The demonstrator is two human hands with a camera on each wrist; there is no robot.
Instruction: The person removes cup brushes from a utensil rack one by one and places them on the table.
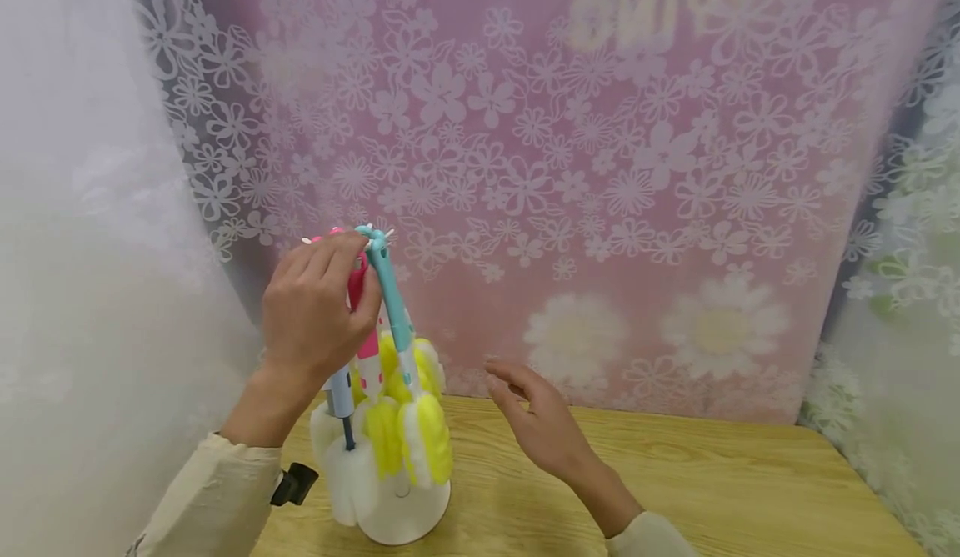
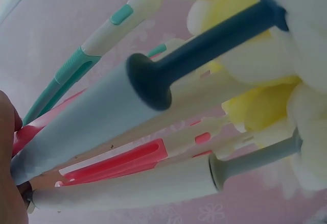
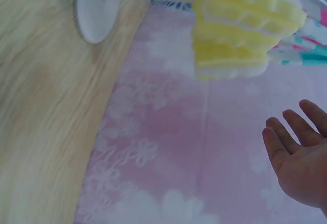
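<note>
Several long-handled sponge bottle brushes hang in a ring on a stand with a round white base [image 1: 405, 519]. My left hand [image 1: 318, 298] grips at the handle tops, fingers bent over them, thumb beside a pink handle [image 1: 367, 336]. In the left wrist view, the blue-handled bottle brush [image 2: 87, 117] runs into this hand, where its end is hidden. A white-handled brush [image 2: 127, 191] ends close by. The teal-handled brush [image 1: 393, 307] leans just right of my fingertips. My right hand [image 1: 543, 428] hovers right of the stand, fingers extended, holding nothing.
White sponge heads [image 1: 352, 482] and yellow-and-white ones [image 1: 426, 440] surround the stand's lower part. It stands on a wood-grain table [image 1: 675, 490]. A pink flowered curtain [image 1: 525, 207] hangs behind, with pale sheets [image 1: 90, 290] at both sides.
</note>
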